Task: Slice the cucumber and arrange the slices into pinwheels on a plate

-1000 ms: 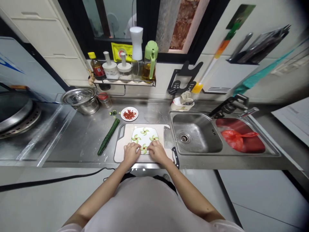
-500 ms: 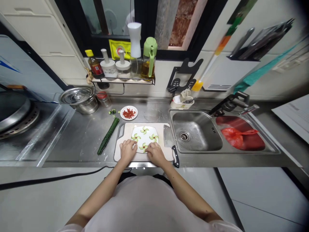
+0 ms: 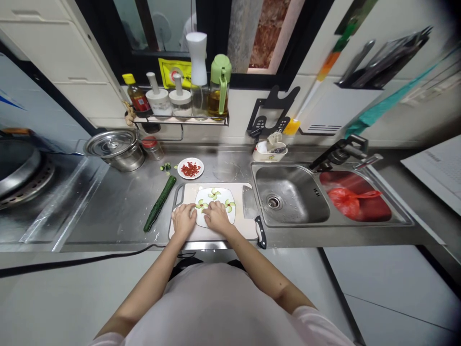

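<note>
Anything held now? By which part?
Cannot tell: left hand at the left edge of the plate, right hand over it; any grip too small to make out.

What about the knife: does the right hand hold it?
No, the knife lies on the board, the right hand over the plate.

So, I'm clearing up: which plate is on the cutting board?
The squarish plate with green slices, partly hidden by the right hand; the round plate of red pieces stands on the counter.
</note>
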Motion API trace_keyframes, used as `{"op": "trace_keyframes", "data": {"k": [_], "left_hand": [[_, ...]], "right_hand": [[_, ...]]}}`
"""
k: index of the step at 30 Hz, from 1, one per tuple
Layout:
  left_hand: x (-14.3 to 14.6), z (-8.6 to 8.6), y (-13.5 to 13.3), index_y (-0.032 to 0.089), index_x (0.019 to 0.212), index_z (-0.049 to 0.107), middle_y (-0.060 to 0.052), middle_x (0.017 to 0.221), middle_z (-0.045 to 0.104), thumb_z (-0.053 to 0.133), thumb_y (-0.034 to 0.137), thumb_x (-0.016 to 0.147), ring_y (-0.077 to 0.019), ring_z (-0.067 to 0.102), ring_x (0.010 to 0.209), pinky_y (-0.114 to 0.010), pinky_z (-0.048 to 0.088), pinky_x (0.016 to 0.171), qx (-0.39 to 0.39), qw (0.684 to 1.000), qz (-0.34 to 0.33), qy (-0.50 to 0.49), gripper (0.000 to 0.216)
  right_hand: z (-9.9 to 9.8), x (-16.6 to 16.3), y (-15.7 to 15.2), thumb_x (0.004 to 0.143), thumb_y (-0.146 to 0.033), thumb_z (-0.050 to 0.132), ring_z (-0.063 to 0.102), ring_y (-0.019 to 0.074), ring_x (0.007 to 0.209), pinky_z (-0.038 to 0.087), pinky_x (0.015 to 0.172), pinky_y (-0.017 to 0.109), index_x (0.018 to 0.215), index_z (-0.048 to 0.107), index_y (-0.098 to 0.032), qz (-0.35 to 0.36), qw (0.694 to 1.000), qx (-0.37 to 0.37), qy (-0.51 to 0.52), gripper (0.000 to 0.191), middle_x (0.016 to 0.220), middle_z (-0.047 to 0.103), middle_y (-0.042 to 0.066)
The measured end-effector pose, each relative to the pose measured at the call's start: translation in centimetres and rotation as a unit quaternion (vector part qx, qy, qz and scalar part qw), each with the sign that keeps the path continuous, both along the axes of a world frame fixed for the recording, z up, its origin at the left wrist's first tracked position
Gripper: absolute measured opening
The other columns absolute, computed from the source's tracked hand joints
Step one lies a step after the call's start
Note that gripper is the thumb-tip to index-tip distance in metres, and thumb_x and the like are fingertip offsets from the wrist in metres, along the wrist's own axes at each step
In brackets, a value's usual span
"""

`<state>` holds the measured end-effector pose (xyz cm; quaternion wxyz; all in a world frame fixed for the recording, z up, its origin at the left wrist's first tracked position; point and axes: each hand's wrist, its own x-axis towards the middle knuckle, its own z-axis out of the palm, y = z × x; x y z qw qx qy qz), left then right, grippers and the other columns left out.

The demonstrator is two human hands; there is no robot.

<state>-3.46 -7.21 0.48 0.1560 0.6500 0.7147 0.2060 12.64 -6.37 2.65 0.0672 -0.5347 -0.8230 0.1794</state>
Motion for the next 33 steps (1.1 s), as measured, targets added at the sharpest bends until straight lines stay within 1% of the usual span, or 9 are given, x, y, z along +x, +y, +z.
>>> {"op": "trace_keyframes", "data": {"k": [3,6,8,10,12,15,20,26,33], "left_hand": [[-0.4,-0.1,0.0,0.022,0.110,0.069,-0.006,0.091,0.065,0.057,0.032,0.082,-0.0227,0.058,0.088,-0.036,0.041,0.082,0.001,0.993,0.047,-0.112,0.032],[-1.0,-0.3,-0.3,0.018,0.117,0.063,-0.003,0.084,0.063,0.060,0.036,0.077,-0.0148,0.055,0.069,-0.028,0.044,0.070,-0.002,0.956,0.105,-0.274,0.044],[-1.5,-0.6,-0.7,0.016,0.119,0.060,-0.001,0.082,0.062,0.063,0.039,0.074,-0.0118,0.054,0.063,-0.025,0.044,0.064,-0.007,0.921,0.140,-0.364,0.051],[-2.0,-1.1,-1.2,0.015,0.118,0.059,-0.001,0.079,0.061,0.065,0.041,0.070,-0.0107,0.054,0.062,-0.022,0.042,0.059,-0.022,0.889,0.163,-0.427,0.054],[-2.3,-1.6,-1.8,0.014,0.114,0.059,-0.001,0.075,0.062,0.067,0.043,0.067,-0.0108,0.056,0.062,-0.020,0.041,0.055,-0.053,0.866,0.173,-0.467,0.056],[-2.1,-2.4,-2.5,0.013,0.111,0.060,0.000,0.069,0.062,0.070,0.043,0.063,-0.0128,0.060,0.064,-0.020,0.042,0.054,-0.122,0.852,0.161,-0.483,0.057],[-1.0,-2.7,-2.4,0.012,0.112,0.060,0.000,0.066,0.064,0.071,0.038,0.064,-0.0135,0.062,0.064,-0.020,0.045,0.054,-0.166,0.856,0.128,-0.473,0.056],[-0.4,-2.9,-1.3,0.012,0.106,0.061,0.003,0.061,0.059,0.068,0.025,0.065,-0.0101,0.058,0.055,-0.019,0.045,0.050,-0.179,0.851,0.122,-0.478,0.043],[0.1,-2.4,-0.6,0.013,0.092,0.060,0.008,0.051,0.050,0.066,0.019,0.059,-0.0079,0.050,0.047,-0.017,0.042,0.046,-0.188,0.853,0.109,-0.474,0.033]], "right_hand": [[0.3,0.5,-0.2,0.088,-0.025,0.052,0.041,0.0251,0.100,0.031,0.090,0.040,0.105,0.072,-0.021,-0.012,0.999,0.005,0.033,0.027,0.103,0.056,0.009],[1.0,3.2,-0.6,0.088,-0.026,0.051,0.045,0.0241,0.099,0.035,0.089,0.038,0.110,0.070,-0.021,-0.075,0.989,0.036,0.120,0.030,0.101,0.059,0.008],[1.3,6.2,-1.0,0.089,-0.026,0.046,0.048,0.0234,0.097,0.038,0.086,0.035,0.113,0.067,-0.018,-0.153,0.967,0.082,0.188,0.033,0.098,0.061,0.009],[1.2,9.3,-1.6,0.087,-0.026,0.045,0.052,0.0229,0.091,0.040,0.084,0.034,0.110,0.066,-0.015,-0.244,0.940,0.111,0.209,0.033,0.094,0.062,0.009],[0.5,11.7,-2.2,0.082,-0.024,0.046,0.055,0.0217,0.083,0.042,0.079,0.033,0.106,0.066,-0.014,-0.316,0.923,0.081,0.202,0.033,0.088,0.062,0.008],[-0.8,12.8,-2.9,0.079,-0.026,0.050,0.057,0.0194,0.073,0.042,0.072,0.029,0.104,0.066,-0.015,-0.363,0.911,-0.036,0.193,0.032,0.078,0.063,0.004],[-2.2,10.3,-3.0,0.079,-0.029,0.054,0.059,0.0174,0.068,0.041,0.067,0.026,0.107,0.066,-0.016,-0.364,0.898,-0.157,0.191,0.033,0.070,0.062,0.001],[-3.1,8.6,-2.1,0.076,-0.021,0.050,0.057,0.0157,0.058,0.042,0.061,0.025,0.106,0.060,-0.016,-0.373,0.887,-0.175,0.210,0.031,0.063,0.058,-0.003],[-3.5,8.3,-1.6,0.070,-0.018,0.052,0.049,0.0108,0.043,0.036,0.046,0.021,0.099,0.052,-0.020,-0.417,0.835,-0.217,0.287,0.029,0.058,0.052,-0.008]]}}
